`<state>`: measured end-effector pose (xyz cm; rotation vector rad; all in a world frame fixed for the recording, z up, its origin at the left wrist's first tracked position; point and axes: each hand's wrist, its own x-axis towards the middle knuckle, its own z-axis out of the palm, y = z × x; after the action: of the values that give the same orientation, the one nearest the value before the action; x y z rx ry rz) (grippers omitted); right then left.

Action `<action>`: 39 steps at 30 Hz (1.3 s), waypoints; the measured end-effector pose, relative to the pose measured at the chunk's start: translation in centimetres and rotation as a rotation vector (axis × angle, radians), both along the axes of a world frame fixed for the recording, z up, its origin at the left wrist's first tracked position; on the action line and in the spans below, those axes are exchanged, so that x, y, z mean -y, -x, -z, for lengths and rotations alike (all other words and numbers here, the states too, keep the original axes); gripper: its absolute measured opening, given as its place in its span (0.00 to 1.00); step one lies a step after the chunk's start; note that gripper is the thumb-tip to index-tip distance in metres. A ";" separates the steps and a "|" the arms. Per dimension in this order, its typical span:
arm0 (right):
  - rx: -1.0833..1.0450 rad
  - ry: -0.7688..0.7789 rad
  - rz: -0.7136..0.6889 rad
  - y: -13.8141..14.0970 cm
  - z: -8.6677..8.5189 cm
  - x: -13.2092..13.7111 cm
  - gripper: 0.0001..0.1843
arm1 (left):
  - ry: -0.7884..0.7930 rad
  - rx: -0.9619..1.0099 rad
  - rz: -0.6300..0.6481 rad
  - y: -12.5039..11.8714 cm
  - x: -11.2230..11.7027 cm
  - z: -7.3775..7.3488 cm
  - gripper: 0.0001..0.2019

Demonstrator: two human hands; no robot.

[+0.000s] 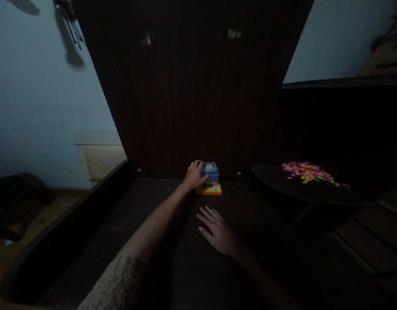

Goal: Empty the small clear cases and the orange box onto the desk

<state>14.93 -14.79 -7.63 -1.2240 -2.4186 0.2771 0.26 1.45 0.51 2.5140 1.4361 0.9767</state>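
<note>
A small stack stands against the upright dark panel. On top is a blue box (211,172) with a clear lid, then clear layers, and a flat yellow-orange box (213,189) at the bottom. My left hand (193,175) reaches to the stack, its fingers over the left end of the blue box and its thumb along the front. The hand covers the stack's left side. Nearer to me, my right hand (217,231) is held with its fingers spread above the dark surface, holding nothing and apart from the stack.
Many small multicoloured pieces (308,171) lie in a pile on a curved dark shelf (276,181) at the right. A tall dark wooden panel (198,94) rises behind the stack. A raised dark side rail (72,224) runs along the left.
</note>
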 end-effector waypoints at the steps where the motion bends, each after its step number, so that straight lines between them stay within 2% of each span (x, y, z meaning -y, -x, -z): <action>1: 0.001 -0.001 0.001 0.0 0.0 0.0 0.24 | 0.000 0.000 0.001 0.0 0.0 -0.1 0.22; 10: -0.007 -0.007 0.020 0.3 0.0 0.0 0.24 | 0.040 0.000 -0.030 -0.1 -0.2 -0.7 0.15; 23: -0.014 0.010 0.019 0.2 -0.1 0.0 0.24 | 0.090 0.044 0.001 0.2 -0.5 -0.4 0.16; 30: -0.019 0.023 0.016 0.1 -0.1 -0.1 0.24 | 0.072 0.227 0.053 0.0 -0.3 -0.3 0.19; 35: -0.042 0.002 0.007 -0.1 0.4 -0.4 0.24 | 0.044 0.350 0.073 0.6 0.8 -0.5 0.18; 39: -0.087 -0.003 -0.001 -0.4 1.1 -0.7 0.23 | 0.082 0.449 0.141 2.6 3.4 0.1 0.19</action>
<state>15.35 -14.07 -8.75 -1.1843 -2.3448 0.3203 -2.37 -1.92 0.41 2.1189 1.1239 1.3150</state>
